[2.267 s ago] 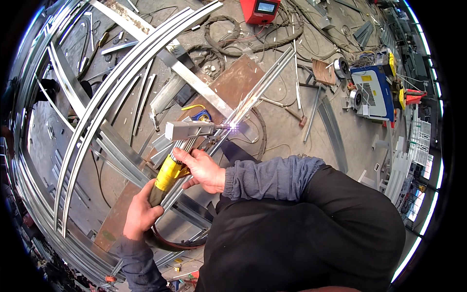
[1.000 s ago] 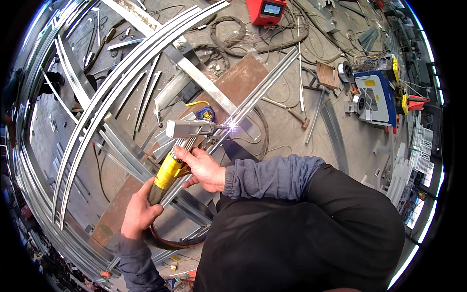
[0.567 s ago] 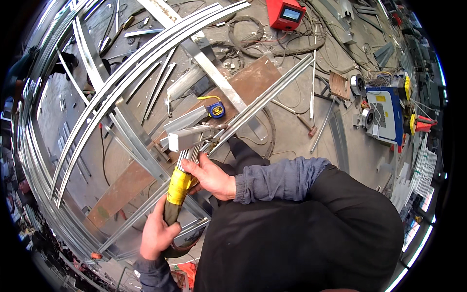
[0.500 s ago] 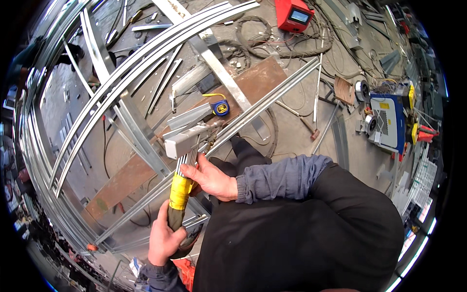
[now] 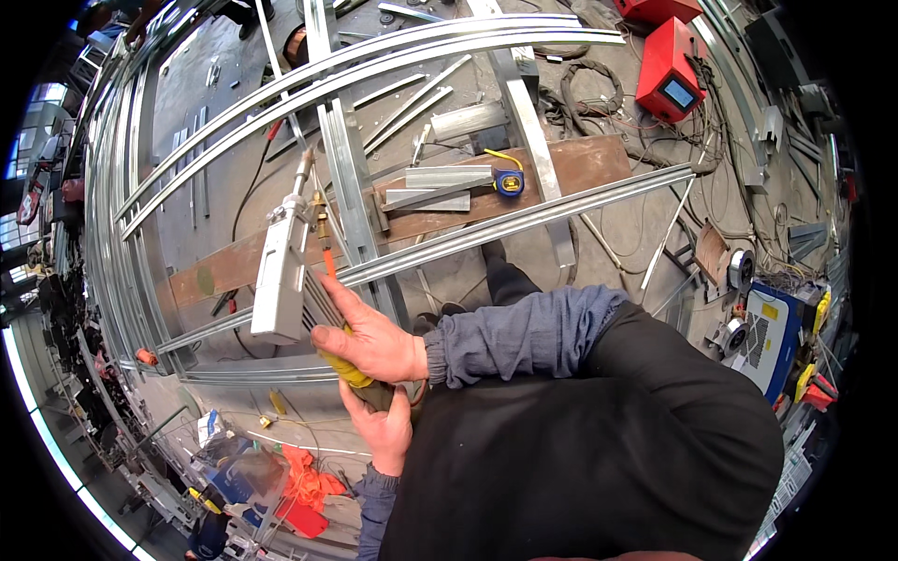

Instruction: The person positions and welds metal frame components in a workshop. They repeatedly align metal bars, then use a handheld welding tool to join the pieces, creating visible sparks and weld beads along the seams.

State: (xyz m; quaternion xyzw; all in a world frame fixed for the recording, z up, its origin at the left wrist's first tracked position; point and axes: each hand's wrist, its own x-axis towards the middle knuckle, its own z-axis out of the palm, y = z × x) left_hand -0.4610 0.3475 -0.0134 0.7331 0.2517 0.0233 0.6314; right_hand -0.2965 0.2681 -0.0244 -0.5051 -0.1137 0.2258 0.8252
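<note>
My right hand (image 5: 369, 337) grips a hand-held welding torch (image 5: 281, 271) at its yellow handle (image 5: 348, 371). The torch has a long grey box body and a thin nozzle (image 5: 304, 170) pointing up and away, above the floor between the rails. My left hand (image 5: 383, 430) holds the rear end of the handle just below the right hand. No spark shows at the nozzle. The torch hangs over a frame of galvanized steel rails (image 5: 524, 220) that lies across a rusty brown plate (image 5: 585, 161).
A blue and yellow tape measure (image 5: 510, 182) lies on the plate beside short steel offcuts (image 5: 447, 176). Red welding machines (image 5: 669, 79) and cables sit at the back right, a blue machine (image 5: 776, 337) at the right. An orange cloth (image 5: 304, 481) lies near my feet.
The bright spark at the torch tip has gone out. The torch has lifted off the rail joint and swung left, nozzle pointing away, and both hands drew closer together on the handle.
</note>
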